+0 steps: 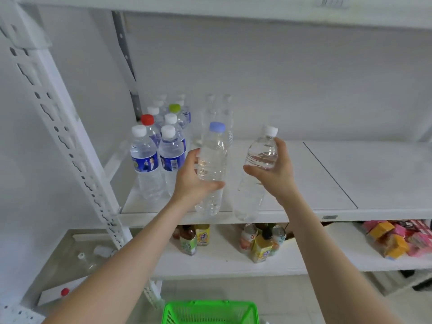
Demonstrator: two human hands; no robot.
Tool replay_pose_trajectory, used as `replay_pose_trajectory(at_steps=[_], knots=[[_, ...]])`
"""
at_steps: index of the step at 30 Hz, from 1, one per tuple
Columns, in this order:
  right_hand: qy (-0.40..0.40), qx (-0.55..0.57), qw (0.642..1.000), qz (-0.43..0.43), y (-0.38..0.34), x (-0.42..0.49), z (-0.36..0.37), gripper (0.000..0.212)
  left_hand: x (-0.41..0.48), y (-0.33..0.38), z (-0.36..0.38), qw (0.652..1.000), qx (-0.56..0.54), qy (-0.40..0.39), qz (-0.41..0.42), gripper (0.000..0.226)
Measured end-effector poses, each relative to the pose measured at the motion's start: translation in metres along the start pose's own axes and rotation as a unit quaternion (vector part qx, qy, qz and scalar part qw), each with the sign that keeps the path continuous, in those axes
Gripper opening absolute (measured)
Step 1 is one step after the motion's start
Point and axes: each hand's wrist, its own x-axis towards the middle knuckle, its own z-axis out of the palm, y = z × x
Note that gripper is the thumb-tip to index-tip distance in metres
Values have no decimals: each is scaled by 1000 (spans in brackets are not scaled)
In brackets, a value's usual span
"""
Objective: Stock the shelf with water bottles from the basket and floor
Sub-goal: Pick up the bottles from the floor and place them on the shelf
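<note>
My left hand [190, 181] grips a clear water bottle with a pale blue cap [211, 164], upright over the front edge of the white shelf [315, 181]. My right hand [277, 174] holds a second clear bottle with a white cap [260, 157], tilted slightly right, just beside the first. Several stocked water bottles [159, 146] stand in rows at the shelf's left end, some with blue labels, one red-capped, one green-capped. A green basket [210, 312] sits on the floor below.
The white slotted upright [70, 141] rises at the left. The lower shelf carries juice bottles and cans [259, 239] and pink and orange packets [402, 239]. Loose bottles [88, 260] lie on the floor at lower left.
</note>
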Motion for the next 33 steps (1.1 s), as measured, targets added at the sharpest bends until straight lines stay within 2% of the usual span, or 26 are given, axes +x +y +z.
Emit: replay_pose_trajectory(at_steps=[15, 25, 33], knots=[[-28, 7, 998, -63, 58, 136, 46, 83, 118, -52, 55, 996, -13, 91, -20, 83], [-47, -1, 994, -96, 82, 180, 70, 84, 148, -74, 68, 994, -8, 108, -20, 81], [-67, 14, 995, -78, 93, 180, 72, 93, 147, -92, 69, 995, -32, 95, -11, 93]])
